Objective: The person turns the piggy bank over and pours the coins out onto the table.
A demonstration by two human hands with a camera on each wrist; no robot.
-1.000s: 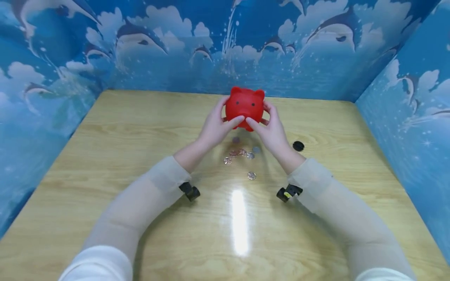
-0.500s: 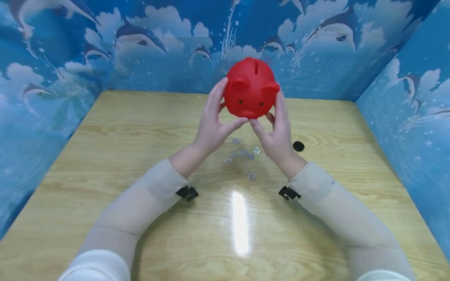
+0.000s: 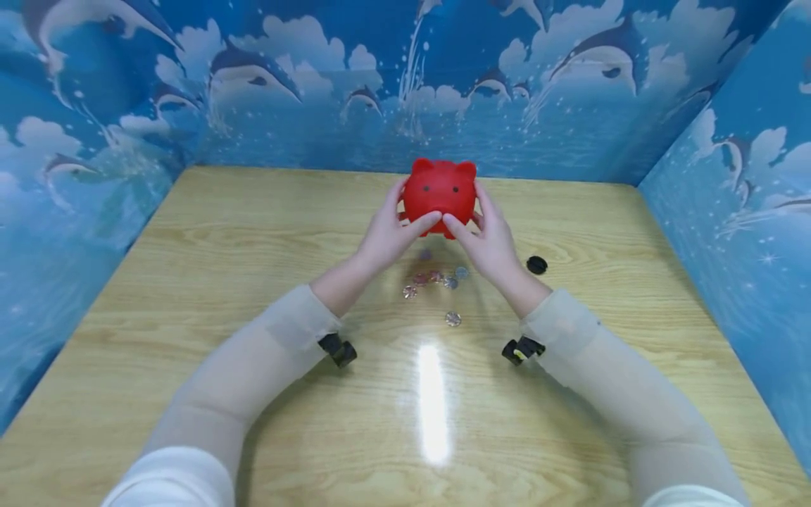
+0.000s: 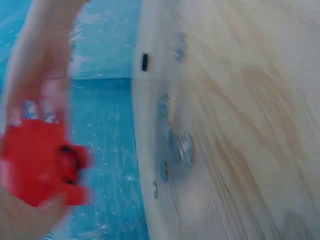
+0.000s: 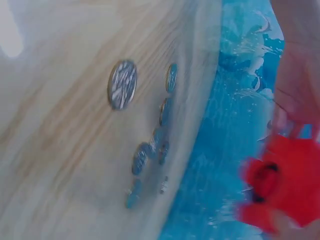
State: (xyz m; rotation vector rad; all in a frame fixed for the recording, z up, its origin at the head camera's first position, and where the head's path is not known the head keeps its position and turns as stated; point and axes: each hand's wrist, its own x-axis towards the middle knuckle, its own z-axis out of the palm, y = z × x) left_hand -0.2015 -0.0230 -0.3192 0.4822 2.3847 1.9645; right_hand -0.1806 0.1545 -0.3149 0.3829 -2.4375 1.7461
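Note:
A red piggy bank is held up off the table between both hands, its eyes and snout facing me. My left hand grips its left side, and my right hand grips the other. Both thumbs meet near the snout. Blurred in the left wrist view, the bank's underside shows a dark-rimmed round opening between stubby feet. That opening shows in the right wrist view too. Below the bank, several shiny coins lie loosely grouped, with one coin apart and closer to me.
A round black plug lies on the wooden table, right of the coins. Blue dolphin-print sheeting stands along the back and both sides. Glare streaks the table's middle.
Half a second ago the piggy bank was higher and tipped, showing its top slot. Both hands have brought it down and turned it level, near where it was one second ago. The coins stay put.

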